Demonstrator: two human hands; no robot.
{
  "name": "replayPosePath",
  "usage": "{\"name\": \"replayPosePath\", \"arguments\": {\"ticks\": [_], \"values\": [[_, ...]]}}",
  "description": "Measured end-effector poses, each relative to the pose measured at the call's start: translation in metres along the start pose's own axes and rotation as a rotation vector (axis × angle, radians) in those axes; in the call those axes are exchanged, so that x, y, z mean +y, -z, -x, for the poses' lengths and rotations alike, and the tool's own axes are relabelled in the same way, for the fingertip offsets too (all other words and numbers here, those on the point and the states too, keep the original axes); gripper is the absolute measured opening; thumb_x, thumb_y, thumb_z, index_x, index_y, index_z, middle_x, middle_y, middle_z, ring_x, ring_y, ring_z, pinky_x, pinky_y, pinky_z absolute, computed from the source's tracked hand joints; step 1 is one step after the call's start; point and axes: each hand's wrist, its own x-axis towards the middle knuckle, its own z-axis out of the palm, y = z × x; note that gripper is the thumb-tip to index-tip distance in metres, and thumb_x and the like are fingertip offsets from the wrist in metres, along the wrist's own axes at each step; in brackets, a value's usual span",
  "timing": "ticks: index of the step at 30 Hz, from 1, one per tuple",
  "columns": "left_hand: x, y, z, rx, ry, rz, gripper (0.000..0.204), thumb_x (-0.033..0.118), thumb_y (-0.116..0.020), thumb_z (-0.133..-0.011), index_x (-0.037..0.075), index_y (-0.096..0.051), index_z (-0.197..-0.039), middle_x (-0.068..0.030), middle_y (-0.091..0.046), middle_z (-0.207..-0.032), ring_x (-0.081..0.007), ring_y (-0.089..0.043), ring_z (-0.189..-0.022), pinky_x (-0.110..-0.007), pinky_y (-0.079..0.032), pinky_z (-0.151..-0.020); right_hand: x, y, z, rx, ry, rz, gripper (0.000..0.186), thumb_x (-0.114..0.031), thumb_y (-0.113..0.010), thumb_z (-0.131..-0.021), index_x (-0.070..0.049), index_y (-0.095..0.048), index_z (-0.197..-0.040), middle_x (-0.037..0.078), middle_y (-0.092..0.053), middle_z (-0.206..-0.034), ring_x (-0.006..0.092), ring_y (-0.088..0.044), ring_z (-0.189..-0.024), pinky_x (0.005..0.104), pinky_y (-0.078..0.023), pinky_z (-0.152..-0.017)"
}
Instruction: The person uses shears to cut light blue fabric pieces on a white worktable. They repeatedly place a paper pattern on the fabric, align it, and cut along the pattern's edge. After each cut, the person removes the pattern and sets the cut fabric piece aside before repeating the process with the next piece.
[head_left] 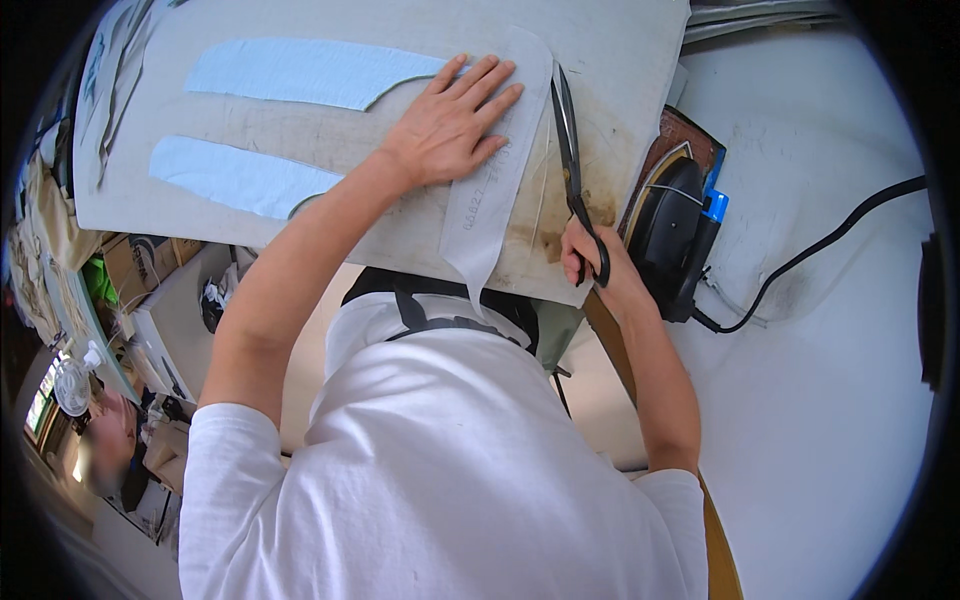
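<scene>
My left hand (447, 128) lies flat with fingers spread, pressing a long grey-white curved piece (520, 75) to the table. That piece carries printed marks, and its narrow tail hangs over the near edge; whether it is cloth or paper I cannot tell. In my right hand (598, 262) is a pair of long dark scissors (567, 140), fingers wrapped round the handles. The blades point away from me along the piece's right edge, slightly parted. Left of my hand lies a light-blue curved cloth piece (300, 70); my fingertips reach its right end. A second light-blue piece (240, 175) lies nearer, partly behind my forearm.
The pale, stained table top (610, 60) ends just before my body. A black iron (665, 215) rests on a brown stand at right, its black cable (830, 245) crossing a white surface. Grey strips (125, 75) lie at far left. Beyond the left side, a person (108, 440) is visible.
</scene>
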Motion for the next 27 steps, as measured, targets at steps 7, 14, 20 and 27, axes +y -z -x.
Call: {"name": "replayPosePath", "arguments": {"ticks": [7,14,20,27], "values": [[0.081,-0.003,-0.005,-0.051,0.249,0.022,0.082,0.028,-0.064,-0.076,-0.009,-0.039,-0.144,-0.0284,-0.032,-0.154,-0.0457,-0.024,-0.146,-0.056,-0.015,-0.12,0.02,-0.012,0.003,-0.046,0.02,-0.209,0.045,-0.05,-0.066,-0.093,-0.008,-0.053,-0.082,0.0,-0.051,-0.064,0.0109,-0.05,-0.055,0.0258,-0.041,-0.053],[0.064,0.009,0.038,-0.13,0.179,0.077,0.078,0.01,-0.069,-0.07,-0.011,-0.04,-0.14,-0.0282,-0.03,-0.154,-0.0397,-0.022,-0.149,-0.054,-0.014,-0.121,0.047,-0.035,0.03,-0.024,0.002,-0.159,0.042,-0.045,-0.061,-0.097,-0.006,-0.055,-0.082,0.001,-0.05,-0.065,0.0125,-0.051,-0.058,0.0262,-0.043,-0.056],[0.061,0.025,0.036,-0.041,0.106,0.061,0.07,0.011,-0.066,-0.069,-0.006,-0.05,-0.135,-0.0222,-0.05,-0.134,-0.0345,-0.044,-0.13,-0.045,-0.029,-0.114,0.072,-0.066,0.034,0.027,0.037,-0.31,0.04,-0.042,-0.065,-0.096,-0.007,-0.053,-0.079,0.001,-0.053,-0.065,0.0104,-0.052,-0.056,0.026,-0.043,-0.053],[0.047,-0.004,0.001,-0.004,0.054,0.175,0.074,0.009,-0.062,-0.066,-0.001,-0.049,-0.138,-0.0197,-0.047,-0.141,-0.035,-0.04,-0.136,-0.047,-0.025,-0.118,0.065,-0.085,0.005,0.116,0.092,-0.436,0.041,-0.043,-0.066,-0.095,-0.009,-0.051,-0.078,0.001,-0.052,-0.062,0.0122,-0.052,-0.053,0.0273,-0.043,-0.051]]}}
